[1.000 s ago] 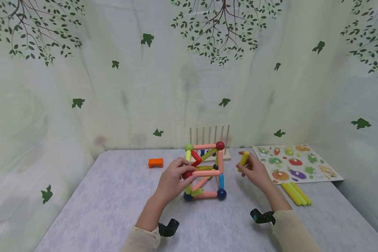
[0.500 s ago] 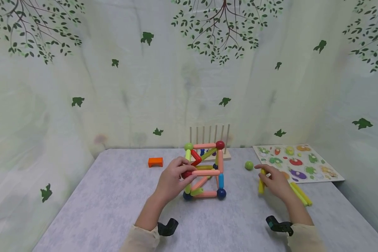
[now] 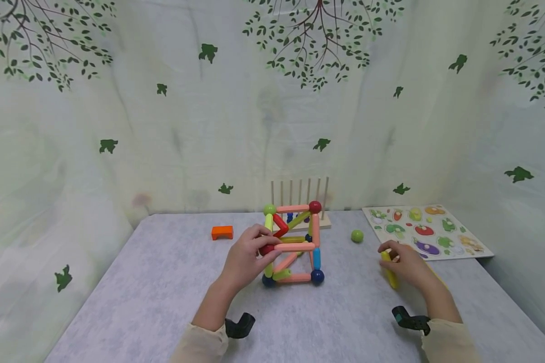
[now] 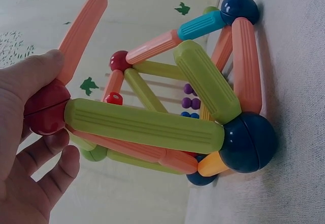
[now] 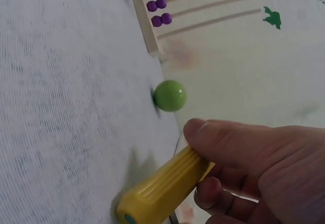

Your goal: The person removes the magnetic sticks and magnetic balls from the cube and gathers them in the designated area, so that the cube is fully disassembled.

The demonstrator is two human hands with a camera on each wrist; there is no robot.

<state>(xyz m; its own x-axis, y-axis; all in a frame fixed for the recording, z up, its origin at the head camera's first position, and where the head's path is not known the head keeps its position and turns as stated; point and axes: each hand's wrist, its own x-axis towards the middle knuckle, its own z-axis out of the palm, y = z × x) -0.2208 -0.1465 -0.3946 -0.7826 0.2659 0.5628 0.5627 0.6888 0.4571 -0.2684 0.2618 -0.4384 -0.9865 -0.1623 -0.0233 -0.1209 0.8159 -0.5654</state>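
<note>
A frame of magnetic building sticks and balls stands mid-table. My left hand [image 3: 247, 257] pinches the red ball [image 4: 48, 107] at its near upper left corner. From that ball a salmon stick [image 3: 295, 247] runs right, and a lime green stick [image 4: 144, 125] runs down to a dark blue ball [image 4: 249, 142] on the table. Over the table to the right, my right hand [image 3: 406, 264] holds a yellow stick [image 5: 165, 186] between thumb and fingers, its far end pointing down. A loose green ball [image 5: 170, 96] lies beyond that hand, apart from it.
Behind the frame is a wooden rack [image 3: 324, 222] with upright pegs and a few beads. An orange bridge-shaped block [image 3: 222, 232] sits at back left. At back right lies a vegetable picture board [image 3: 472, 242]. The right hand mostly hides the other yellow sticks.
My right hand has moved right and nearer to me with the yellow stick, which has tilted over. The green ball has come into view. My left hand has kept its hold on the red ball.
</note>
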